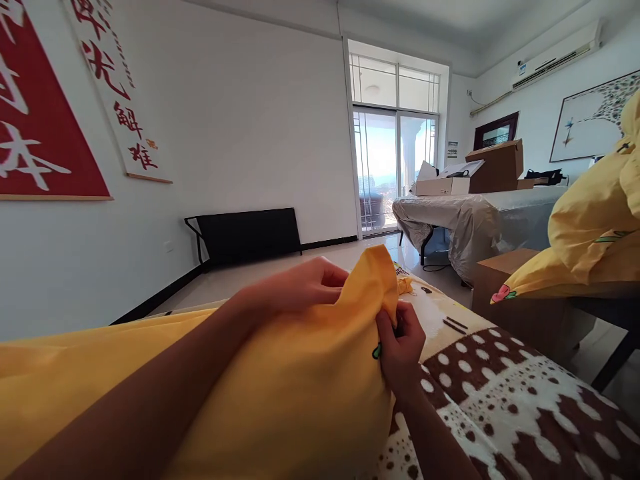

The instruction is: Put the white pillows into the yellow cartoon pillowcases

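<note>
A large yellow fabric bed cover (pixel 300 380) spreads across the lower left and middle of the head view, its upper part raised into a peak between my hands. My right hand (pixel 404 340) pinches the cover's edge from the right, with the thumb in front and the fingers curled behind. My left hand (pixel 305 283) reaches over the cloth from the left, its fingers closed on a fold near the peak; some fingertips are hidden. Beneath and beyond lies a brown-and-cream patterned plush blanket (pixel 480 373) with white dots. A small green print shows on the cover near my right thumb.
On the right, a bundle of yellow printed cloth (pixel 595 227) rests above a cardboard box (pixel 500 273). Behind stands a plastic-covered table (pixel 460 213) bearing an open brown carton (pixel 497 167). A folded black frame (pixel 245 237) leans against the back wall, left of a glass door (pixel 377 167).
</note>
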`<action>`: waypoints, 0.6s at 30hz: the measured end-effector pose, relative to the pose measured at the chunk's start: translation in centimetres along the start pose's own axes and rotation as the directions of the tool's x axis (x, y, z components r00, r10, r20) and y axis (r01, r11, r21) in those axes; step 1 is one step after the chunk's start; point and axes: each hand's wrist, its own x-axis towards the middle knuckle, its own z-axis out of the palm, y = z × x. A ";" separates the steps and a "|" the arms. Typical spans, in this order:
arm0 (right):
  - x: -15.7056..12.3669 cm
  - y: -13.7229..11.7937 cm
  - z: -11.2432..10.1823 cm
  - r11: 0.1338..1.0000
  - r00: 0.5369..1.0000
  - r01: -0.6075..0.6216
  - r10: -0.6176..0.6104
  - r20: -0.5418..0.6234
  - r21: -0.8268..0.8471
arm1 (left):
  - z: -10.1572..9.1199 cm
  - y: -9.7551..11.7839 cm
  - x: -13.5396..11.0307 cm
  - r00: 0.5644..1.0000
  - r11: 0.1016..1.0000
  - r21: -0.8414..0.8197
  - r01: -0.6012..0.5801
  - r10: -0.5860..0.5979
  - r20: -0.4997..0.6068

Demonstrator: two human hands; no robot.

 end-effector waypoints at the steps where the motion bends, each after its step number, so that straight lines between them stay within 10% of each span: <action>1: 0.0 0.0 0.0 1.000 1.000 0.014 -0.014 -0.003 -0.004 | 0.1 0.0 0.1 1.000 0.999 0.043 -0.015 0.014 0.003; 8: 0.1 -0.1 -0.2 0.999 0.999 -0.031 0.029 -0.045 -0.029 | 1.0 0.3 1.3 0.979 0.923 0.357 -0.141 0.183 -0.089; 14: 1.5 1.1 -0.3 0.973 0.977 -0.213 0.211 0.024 0.092 | 1.7 0.2 1.0 0.950 0.979 -0.205 -0.010 -0.055 -0.306; 18: 2.8 2.8 -0.3 0.889 0.874 -0.425 0.352 0.335 0.173 | 1.1 -1.2 2.7 0.870 0.874 -0.485 -0.020 -0.224 -0.440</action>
